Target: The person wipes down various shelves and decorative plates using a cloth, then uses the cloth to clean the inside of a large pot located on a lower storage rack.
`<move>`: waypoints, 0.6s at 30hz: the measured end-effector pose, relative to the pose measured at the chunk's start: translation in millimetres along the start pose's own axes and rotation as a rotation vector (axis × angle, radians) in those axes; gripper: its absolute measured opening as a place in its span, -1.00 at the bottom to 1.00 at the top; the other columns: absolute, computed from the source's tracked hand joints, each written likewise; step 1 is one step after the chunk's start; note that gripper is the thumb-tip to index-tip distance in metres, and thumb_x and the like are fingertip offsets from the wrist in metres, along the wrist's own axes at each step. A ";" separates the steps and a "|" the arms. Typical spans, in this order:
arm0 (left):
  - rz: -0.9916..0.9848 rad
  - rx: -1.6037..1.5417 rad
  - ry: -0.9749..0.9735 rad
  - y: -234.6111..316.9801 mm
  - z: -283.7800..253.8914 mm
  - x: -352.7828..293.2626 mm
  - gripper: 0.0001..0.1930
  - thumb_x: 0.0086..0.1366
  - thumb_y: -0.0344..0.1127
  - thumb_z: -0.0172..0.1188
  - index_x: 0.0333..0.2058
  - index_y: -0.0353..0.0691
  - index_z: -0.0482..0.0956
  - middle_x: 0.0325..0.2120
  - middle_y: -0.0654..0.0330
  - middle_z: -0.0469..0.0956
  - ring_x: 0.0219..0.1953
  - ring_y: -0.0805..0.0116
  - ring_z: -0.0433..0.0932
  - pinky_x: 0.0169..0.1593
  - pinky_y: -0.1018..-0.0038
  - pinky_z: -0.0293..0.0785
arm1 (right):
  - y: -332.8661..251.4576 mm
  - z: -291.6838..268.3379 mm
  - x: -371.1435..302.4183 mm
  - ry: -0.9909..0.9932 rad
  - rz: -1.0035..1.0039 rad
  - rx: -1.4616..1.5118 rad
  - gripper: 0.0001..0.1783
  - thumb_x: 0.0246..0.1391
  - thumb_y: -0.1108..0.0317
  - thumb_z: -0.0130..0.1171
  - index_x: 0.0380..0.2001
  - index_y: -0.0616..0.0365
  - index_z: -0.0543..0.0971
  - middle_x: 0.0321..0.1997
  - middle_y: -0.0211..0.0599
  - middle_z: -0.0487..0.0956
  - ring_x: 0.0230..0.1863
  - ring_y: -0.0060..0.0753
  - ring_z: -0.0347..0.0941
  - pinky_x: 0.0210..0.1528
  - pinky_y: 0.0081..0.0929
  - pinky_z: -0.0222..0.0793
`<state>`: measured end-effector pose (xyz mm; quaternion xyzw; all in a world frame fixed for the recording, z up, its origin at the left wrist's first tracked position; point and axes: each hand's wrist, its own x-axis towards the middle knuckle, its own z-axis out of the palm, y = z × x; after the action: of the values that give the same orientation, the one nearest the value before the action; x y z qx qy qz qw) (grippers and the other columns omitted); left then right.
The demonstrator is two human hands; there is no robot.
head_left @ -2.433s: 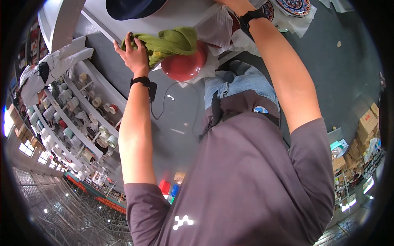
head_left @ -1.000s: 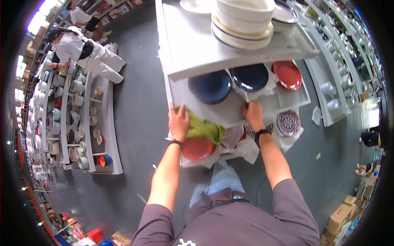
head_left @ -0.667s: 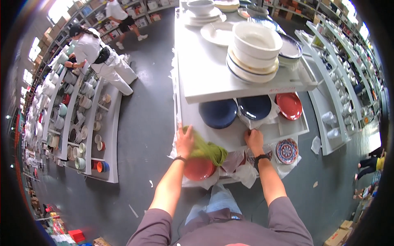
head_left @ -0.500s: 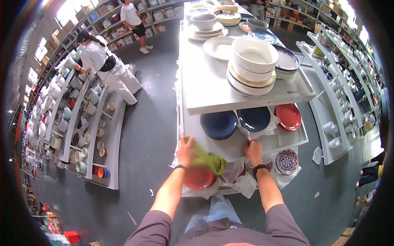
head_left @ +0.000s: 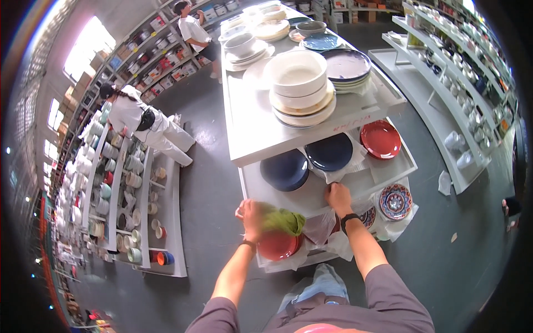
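Observation:
My left hand (head_left: 252, 220), a little blurred, is closed on a crumpled green cloth (head_left: 284, 222) at the left front corner of the middle shelf. Just under the cloth, a stack of red plates (head_left: 279, 246) stands on the lower shelf. My right hand (head_left: 337, 198), its fingers curled, grips the front edge of the middle shelf (head_left: 311, 208). Behind it on that shelf sit dark blue plates (head_left: 285, 167), more dark blue plates (head_left: 330, 151) and a red plate (head_left: 381, 140). Patterned plates (head_left: 396, 202) rest on wrapping below, right of my wrist.
The white top shelf (head_left: 244, 139) carries stacked cream bowls (head_left: 297, 72) and plates, overhanging the middle shelf. Racks of mugs (head_left: 166, 233) stand left, where a person (head_left: 147, 122) leans over. Another rack (head_left: 427, 116) is at right. Scraps lie on the grey floor (head_left: 214, 183).
The view has turned and shifted, so the shelves appear tilted. My left hand and the cloth have moved slightly at the shelf's corner; my right hand stays on the edge.

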<state>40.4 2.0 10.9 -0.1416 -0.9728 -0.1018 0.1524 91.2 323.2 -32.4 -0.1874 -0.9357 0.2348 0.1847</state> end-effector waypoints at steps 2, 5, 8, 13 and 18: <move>-0.015 -0.042 0.083 7.6 -8.4 -14.9 -0.88 0.28 -0.29 0.11 -0.22 -0.08 0.46 -0.26 0.24 0.45 -0.03 0.22 0.32 0.10 0.12 0.04 | -2.1 -1.3 1.5 -0.019 0.025 0.024 -0.72 -0.04 0.25 0.09 -0.63 0.25 0.57 -0.50 0.07 0.58 -0.46 0.13 0.53 -0.33 -0.07 0.47; -0.020 -0.204 0.066 2.9 -31.6 -35.4 -0.88 0.35 -0.28 0.04 -0.21 -0.16 0.44 -0.36 0.09 0.49 -0.21 0.10 0.45 -0.05 0.25 0.27 | -4.8 0.3 -1.4 -0.029 0.036 0.035 -0.71 -0.04 0.25 0.08 -0.64 0.25 0.58 -0.52 0.07 0.57 -0.47 0.12 0.53 -0.34 -0.07 0.48; -0.352 -0.546 0.260 15.0 -57.6 -62.8 -0.78 0.44 -0.22 -0.09 -0.21 -0.27 0.39 -0.38 -0.09 0.52 -0.36 -0.11 0.51 -0.29 0.15 0.41 | -3.1 -1.0 0.2 -0.028 0.019 0.030 -0.71 -0.03 0.25 0.07 -0.63 0.24 0.58 -0.52 0.07 0.57 -0.47 0.12 0.53 -0.34 -0.08 0.48; -0.666 -0.767 0.321 -8.3 -81.1 -118.7 -0.80 0.42 -0.25 -0.06 -0.25 -0.27 0.43 -0.36 0.19 0.51 -0.28 0.33 0.48 -0.18 0.39 0.42 | -6.2 0.3 -0.7 -0.023 0.039 0.053 -0.71 -0.02 0.26 0.04 -0.61 0.24 0.59 -0.50 0.07 0.58 -0.45 0.12 0.53 -0.31 -0.09 0.48; -0.939 -1.466 0.039 10.6 -122.5 -167.2 -0.85 0.42 -0.28 -0.04 -0.25 -0.21 0.44 -0.36 0.30 0.47 -0.28 0.49 0.46 -0.17 0.50 0.45 | -5.7 -0.4 0.0 -0.083 0.017 0.049 -0.71 0.00 0.26 0.02 -0.57 0.24 0.59 -0.47 0.08 0.59 -0.42 0.13 0.53 -0.28 -0.08 0.47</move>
<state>229.2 -58.4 72.4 0.2134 -0.6169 -0.7574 -0.0184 89.8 318.7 -29.2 -0.1811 -0.9349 0.2668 0.1481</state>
